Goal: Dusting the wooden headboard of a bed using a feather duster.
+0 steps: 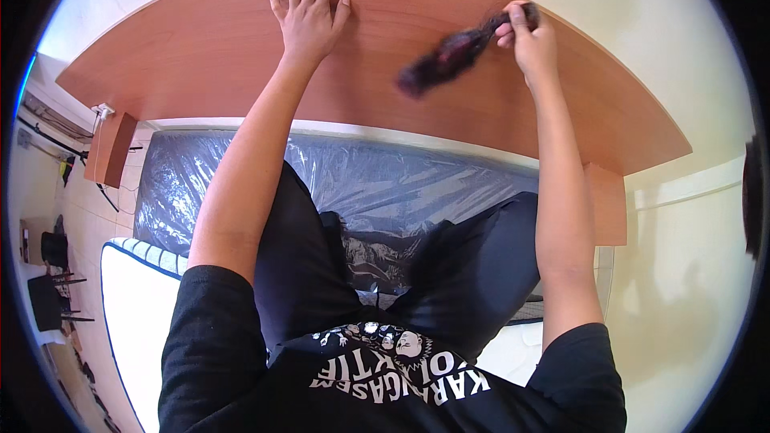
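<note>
My left hand (310, 18) rests with its fingers spread on the upper part of a curved wooden headboard (385, 30), its fingertips at the top edge. At the upper right, my right hand (522, 33) grips the narrow end of a dark, fluffy duster (445, 63). The duster is blurred and points down and left across the headboard's face; a reddish patch shows in its middle. Whether it touches the wood I cannot tell.
Below the headboard lies a dark mattress or bed base (385, 174) in clear plastic, under my legs. A white mattress (132, 313) lies lower left. Small wooden side panels (111, 150) flank the headboard, with a plug and cables at the left one. A pale wall (680, 60) stands at the right.
</note>
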